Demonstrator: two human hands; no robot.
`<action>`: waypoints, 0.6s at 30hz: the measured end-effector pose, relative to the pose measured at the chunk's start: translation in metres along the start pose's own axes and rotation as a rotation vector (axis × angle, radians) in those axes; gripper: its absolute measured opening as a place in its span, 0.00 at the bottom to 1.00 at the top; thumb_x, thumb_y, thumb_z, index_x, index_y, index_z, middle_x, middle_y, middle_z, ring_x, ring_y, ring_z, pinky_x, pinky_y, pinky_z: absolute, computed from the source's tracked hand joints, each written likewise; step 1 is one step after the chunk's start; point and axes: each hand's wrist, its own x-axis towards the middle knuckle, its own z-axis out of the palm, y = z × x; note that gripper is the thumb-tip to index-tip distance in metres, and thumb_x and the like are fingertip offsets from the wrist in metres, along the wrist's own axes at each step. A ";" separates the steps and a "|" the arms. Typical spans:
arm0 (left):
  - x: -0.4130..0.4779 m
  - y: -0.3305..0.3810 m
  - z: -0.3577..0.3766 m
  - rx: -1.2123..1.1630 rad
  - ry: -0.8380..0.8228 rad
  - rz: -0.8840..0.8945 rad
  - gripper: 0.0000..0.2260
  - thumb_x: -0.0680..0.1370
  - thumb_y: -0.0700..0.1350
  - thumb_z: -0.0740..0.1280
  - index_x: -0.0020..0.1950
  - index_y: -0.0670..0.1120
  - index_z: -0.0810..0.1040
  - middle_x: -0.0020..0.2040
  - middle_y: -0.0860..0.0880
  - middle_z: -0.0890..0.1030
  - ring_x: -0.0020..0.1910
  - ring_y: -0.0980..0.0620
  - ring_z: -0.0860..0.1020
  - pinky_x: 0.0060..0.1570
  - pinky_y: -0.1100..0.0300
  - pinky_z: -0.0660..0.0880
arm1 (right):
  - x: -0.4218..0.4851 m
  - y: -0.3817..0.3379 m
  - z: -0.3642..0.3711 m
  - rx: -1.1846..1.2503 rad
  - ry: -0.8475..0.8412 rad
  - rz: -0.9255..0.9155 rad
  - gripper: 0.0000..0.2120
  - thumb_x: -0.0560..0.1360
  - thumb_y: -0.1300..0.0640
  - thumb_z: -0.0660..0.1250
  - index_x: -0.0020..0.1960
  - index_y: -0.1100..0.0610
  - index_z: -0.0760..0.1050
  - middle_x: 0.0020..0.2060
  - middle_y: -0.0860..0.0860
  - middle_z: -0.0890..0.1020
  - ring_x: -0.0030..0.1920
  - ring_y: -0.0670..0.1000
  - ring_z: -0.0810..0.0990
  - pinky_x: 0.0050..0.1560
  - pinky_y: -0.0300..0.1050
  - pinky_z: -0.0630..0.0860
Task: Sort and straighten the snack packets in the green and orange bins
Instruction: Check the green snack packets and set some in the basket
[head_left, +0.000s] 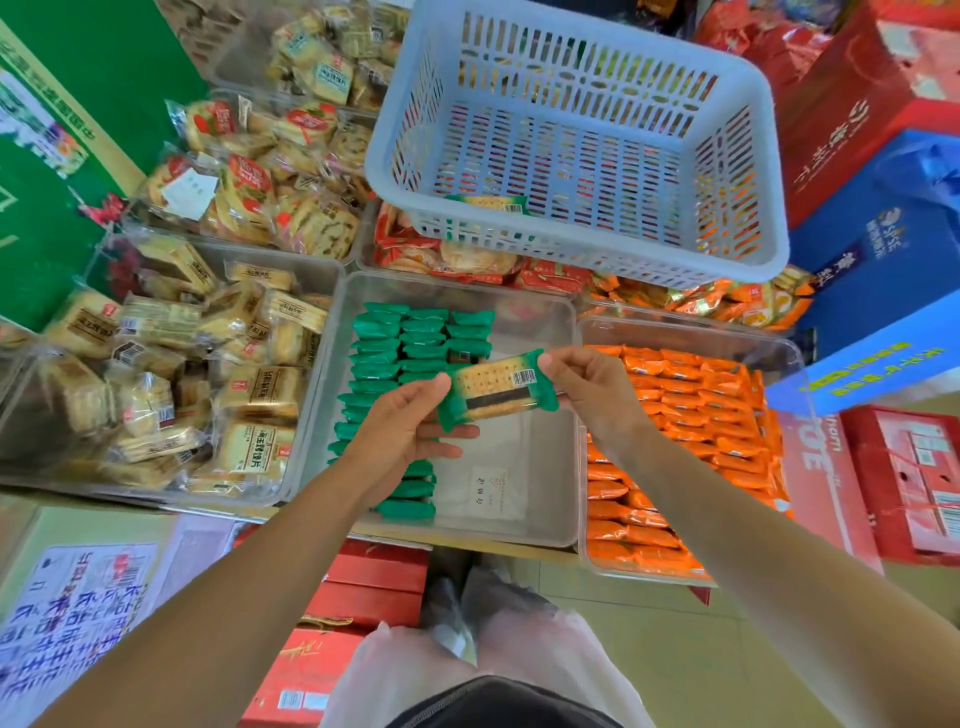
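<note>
Green packet (496, 387) is held up between both hands over the green bin (545, 457). My left hand (410, 423) pinches its left end, thumb on top and fingers under, and my right hand (579, 384) pinches the right end. I read this as mid-sort, with one packet being squared before placing. Next move, I'd say: turn it to match the stacked rows (410, 343) and slot it into the bin's bare right half, near the paper label (491, 491). Orange bin (691, 331), just beside on the right, is packed with orange packets (691, 415) in rows. Pale basket (571, 262) behind holds one stray packet (488, 203).
</note>
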 end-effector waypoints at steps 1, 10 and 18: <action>-0.002 0.002 0.001 0.033 -0.056 -0.045 0.19 0.74 0.51 0.66 0.60 0.41 0.78 0.50 0.41 0.85 0.39 0.49 0.85 0.32 0.63 0.80 | -0.001 0.000 0.000 -0.011 0.016 -0.012 0.10 0.79 0.59 0.65 0.51 0.66 0.79 0.44 0.53 0.85 0.42 0.46 0.83 0.41 0.38 0.81; 0.002 0.001 -0.001 0.467 0.088 0.344 0.12 0.72 0.35 0.74 0.51 0.48 0.80 0.47 0.49 0.83 0.37 0.56 0.79 0.42 0.64 0.78 | -0.004 -0.006 -0.004 0.278 -0.117 0.396 0.17 0.80 0.49 0.63 0.61 0.60 0.75 0.55 0.64 0.80 0.53 0.59 0.83 0.53 0.52 0.82; -0.006 0.008 0.012 -0.131 0.003 -0.035 0.19 0.74 0.37 0.69 0.64 0.43 0.74 0.52 0.43 0.83 0.46 0.48 0.83 0.47 0.58 0.81 | -0.002 -0.003 -0.006 0.371 -0.064 0.112 0.09 0.77 0.72 0.62 0.52 0.63 0.75 0.49 0.59 0.84 0.50 0.54 0.84 0.51 0.48 0.82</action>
